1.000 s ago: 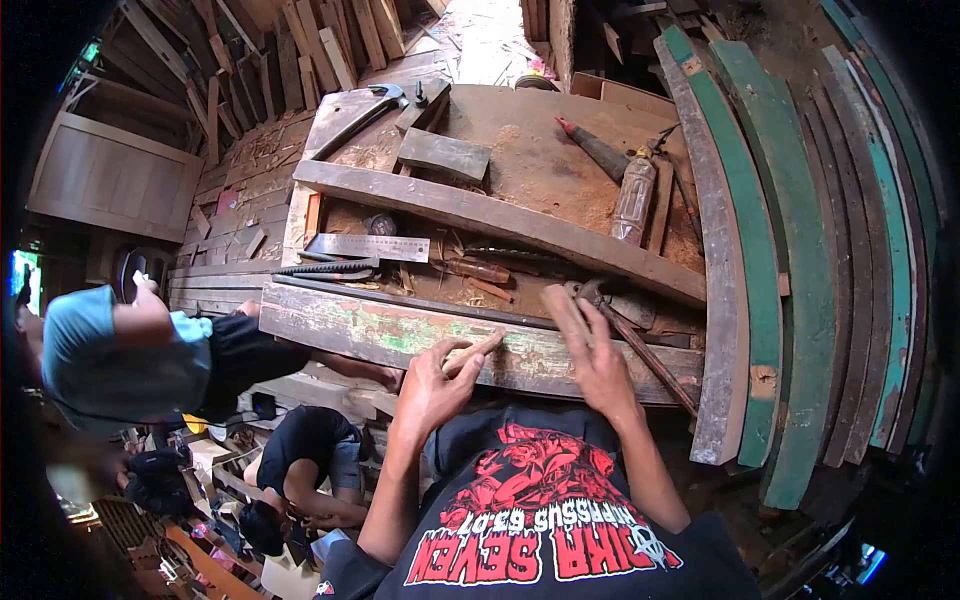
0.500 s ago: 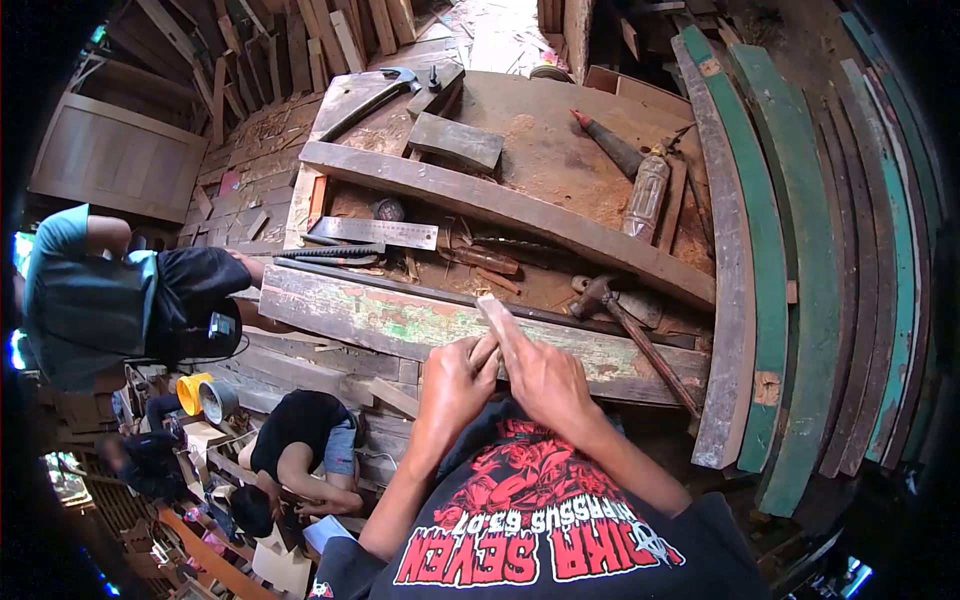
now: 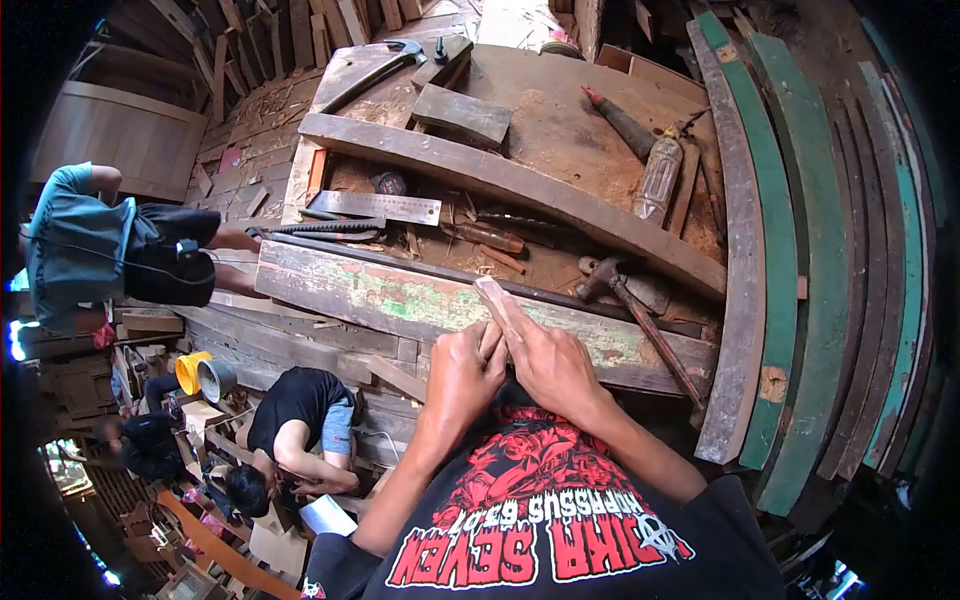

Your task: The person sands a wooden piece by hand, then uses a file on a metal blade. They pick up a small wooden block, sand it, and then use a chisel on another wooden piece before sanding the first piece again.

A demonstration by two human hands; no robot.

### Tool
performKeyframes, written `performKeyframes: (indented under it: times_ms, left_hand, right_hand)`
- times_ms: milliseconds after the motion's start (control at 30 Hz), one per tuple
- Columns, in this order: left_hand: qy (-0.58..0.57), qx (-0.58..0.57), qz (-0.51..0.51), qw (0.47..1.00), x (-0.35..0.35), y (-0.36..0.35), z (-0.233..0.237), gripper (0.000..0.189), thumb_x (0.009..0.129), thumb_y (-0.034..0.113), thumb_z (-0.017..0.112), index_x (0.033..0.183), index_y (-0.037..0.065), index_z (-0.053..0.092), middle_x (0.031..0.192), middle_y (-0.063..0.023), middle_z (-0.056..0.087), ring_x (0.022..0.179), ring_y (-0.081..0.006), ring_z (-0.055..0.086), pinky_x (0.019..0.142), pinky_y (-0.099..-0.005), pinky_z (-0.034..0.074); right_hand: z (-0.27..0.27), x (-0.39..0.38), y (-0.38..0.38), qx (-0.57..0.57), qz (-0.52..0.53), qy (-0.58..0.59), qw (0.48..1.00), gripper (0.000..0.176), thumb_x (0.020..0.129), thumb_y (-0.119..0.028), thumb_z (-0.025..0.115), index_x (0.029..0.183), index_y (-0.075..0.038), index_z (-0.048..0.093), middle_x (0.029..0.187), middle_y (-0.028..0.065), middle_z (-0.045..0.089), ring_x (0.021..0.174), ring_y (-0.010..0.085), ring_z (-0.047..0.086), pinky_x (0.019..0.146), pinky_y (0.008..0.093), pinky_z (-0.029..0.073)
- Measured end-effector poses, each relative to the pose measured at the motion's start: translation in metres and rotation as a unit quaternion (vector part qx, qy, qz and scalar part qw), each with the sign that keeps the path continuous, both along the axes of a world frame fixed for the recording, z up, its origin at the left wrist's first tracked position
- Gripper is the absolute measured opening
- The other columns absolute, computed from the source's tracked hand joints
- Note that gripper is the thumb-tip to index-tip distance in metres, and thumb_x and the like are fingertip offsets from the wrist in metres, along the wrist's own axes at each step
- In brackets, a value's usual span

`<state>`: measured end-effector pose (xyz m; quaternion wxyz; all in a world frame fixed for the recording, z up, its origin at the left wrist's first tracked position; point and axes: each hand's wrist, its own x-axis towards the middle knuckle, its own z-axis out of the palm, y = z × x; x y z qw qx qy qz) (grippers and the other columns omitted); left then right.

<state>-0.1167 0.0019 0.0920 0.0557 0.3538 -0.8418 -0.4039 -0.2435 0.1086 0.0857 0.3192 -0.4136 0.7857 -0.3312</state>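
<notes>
In front of my chest, my right hand [image 3: 553, 368] is closed round a narrow pale-tipped strip [image 3: 492, 292] that looks like wood and points away from me. Pressed against it, my left hand [image 3: 466, 365] is also closed, its fingers curled at the strip's lower part. Whether the left holds anything of its own is hidden. Just beyond the hands lies a worn beam [image 3: 340, 290] with flaking green paint. A hammer [image 3: 603, 280] rests across that beam to the right. Behind it, a steel ruler [image 3: 375, 207] and an amber-handled tool [image 3: 490, 237] lie in the bench trough.
A claw hammer [image 3: 375, 75], a wooden block [image 3: 460, 115] and a plastic bottle [image 3: 658, 180] lie on the bench. Long green boards [image 3: 770, 260] stand on the right. To the left are a standing person [image 3: 85, 255] and a person bending [image 3: 300, 420].
My hands stay together on the strip with little movement. The view has shifted slightly. The standing person on the left has changed stance, and the bending person has shifted a little.
</notes>
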Motion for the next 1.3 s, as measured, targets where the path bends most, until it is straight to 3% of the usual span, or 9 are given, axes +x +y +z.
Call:
performKeyframes:
  times_ms: [233, 333, 433, 467, 867, 967, 1067, 1200, 1300]
  left_hand:
    - [-0.011, 0.037, 0.011, 0.999, 0.003, -0.005, 0.009, 0.019, 0.094, 0.009, 0.070, 0.107, -0.005, 0.074, 0.085, -0.0321, 0.066, 0.085, -0.0558, 0.058, 0.067, -0.0417, 0.055]
    - [-0.003, 0.017, 0.026, 1.000, 0.006, -0.002, -0.004, 0.024, 0.095, 0.008, 0.070, 0.114, -0.005, 0.075, 0.087, -0.0305, 0.070, 0.074, -0.0461, 0.070, 0.069, -0.0389, 0.056]
    - [0.006, 0.045, 0.038, 0.998, 0.006, -0.005, -0.004, 0.027, 0.096, 0.009, 0.071, 0.118, -0.006, 0.076, 0.090, -0.0281, 0.075, 0.077, -0.0193, 0.076, 0.071, -0.0367, 0.057]
    - [0.033, 0.069, 0.061, 0.995, 0.006, -0.006, -0.002, 0.019, 0.093, 0.014, 0.074, 0.101, -0.004, 0.076, 0.085, -0.0310, 0.068, 0.086, -0.0514, 0.068, 0.068, -0.0471, 0.055]
    - [0.039, 0.107, 0.106, 0.988, 0.010, -0.006, -0.011, 0.022, 0.094, 0.013, 0.073, 0.105, -0.005, 0.076, 0.085, -0.0311, 0.070, 0.086, -0.0501, 0.071, 0.067, -0.0425, 0.056]
    - [0.071, 0.132, 0.109, 0.983, 0.013, -0.005, -0.008, 0.023, 0.094, 0.012, 0.073, 0.109, -0.006, 0.076, 0.087, -0.0309, 0.071, 0.078, -0.0397, 0.078, 0.068, -0.0408, 0.057]
    - [0.020, 0.067, 0.058, 0.996, 0.012, -0.006, -0.008, 0.026, 0.096, 0.011, 0.072, 0.114, -0.006, 0.076, 0.089, -0.0302, 0.072, 0.080, -0.0176, 0.078, 0.069, -0.0383, 0.057]
    - [0.089, 0.122, 0.105, 0.983, 0.012, -0.005, -0.011, 0.028, 0.096, 0.012, 0.073, 0.117, -0.006, 0.076, 0.087, -0.0304, 0.072, 0.085, -0.0084, 0.071, 0.068, -0.0365, 0.056]
    - [-0.014, 0.145, 0.093, 0.985, 0.005, -0.011, 0.003, 0.029, 0.095, 0.012, 0.073, 0.118, -0.006, 0.076, 0.085, -0.0281, 0.074, 0.084, -0.0088, 0.072, 0.070, -0.0354, 0.057]
  right_hand:
    - [-0.025, 0.009, -0.001, -0.019, -0.021, 0.007, 1.000, 0.059, 0.108, -0.028, 0.053, 0.165, -0.021, 0.041, 0.083, 0.0333, 0.071, 0.079, 0.0551, 0.070, 0.074, 0.0656, 0.056]
    - [-0.023, 0.006, -0.007, 0.053, -0.027, 0.034, 0.998, 0.059, 0.108, -0.027, 0.053, 0.165, -0.021, 0.041, 0.084, 0.0316, 0.072, 0.079, 0.0533, 0.071, 0.073, 0.0634, 0.057]
    - [-0.032, 0.007, -0.007, 0.003, -0.021, 0.050, 0.999, 0.061, 0.106, -0.025, 0.055, 0.166, -0.023, 0.040, 0.084, 0.0303, 0.072, 0.078, 0.0517, 0.072, 0.072, 0.0636, 0.057]
    - [-0.035, 0.008, -0.008, -0.001, -0.027, 0.053, 0.998, 0.060, 0.107, -0.025, 0.055, 0.165, -0.022, 0.041, 0.084, 0.0310, 0.072, 0.078, 0.0522, 0.071, 0.072, 0.0634, 0.056]
    - [-0.041, 0.012, -0.007, -0.032, -0.031, 0.059, 0.997, 0.063, 0.104, -0.026, 0.060, 0.165, -0.025, 0.044, 0.089, 0.0262, 0.074, 0.077, 0.0484, 0.072, 0.071, 0.0602, 0.058]
    - [-0.050, 0.017, 0.000, -0.064, -0.018, 0.070, 0.995, 0.062, 0.104, -0.024, 0.061, 0.164, -0.024, 0.045, 0.090, 0.0245, 0.074, 0.077, 0.0476, 0.072, 0.069, 0.0597, 0.058]
    - [-0.041, 0.016, 0.002, -0.025, -0.015, 0.102, 0.994, 0.063, 0.103, -0.023, 0.062, 0.164, -0.025, 0.046, 0.087, 0.0224, 0.073, 0.075, 0.0456, 0.072, 0.067, 0.0590, 0.058]
    - [-0.038, 0.019, 0.002, 0.004, -0.009, 0.112, 0.994, 0.063, 0.103, -0.022, 0.063, 0.163, -0.025, 0.047, 0.090, 0.0219, 0.073, 0.073, 0.0447, 0.072, 0.065, 0.0569, 0.056]
    - [-0.049, 0.010, -0.002, 0.003, -0.015, 0.115, 0.993, 0.063, 0.103, -0.023, 0.063, 0.164, -0.024, 0.047, 0.091, 0.0224, 0.073, 0.075, 0.0456, 0.071, 0.065, 0.0573, 0.056]
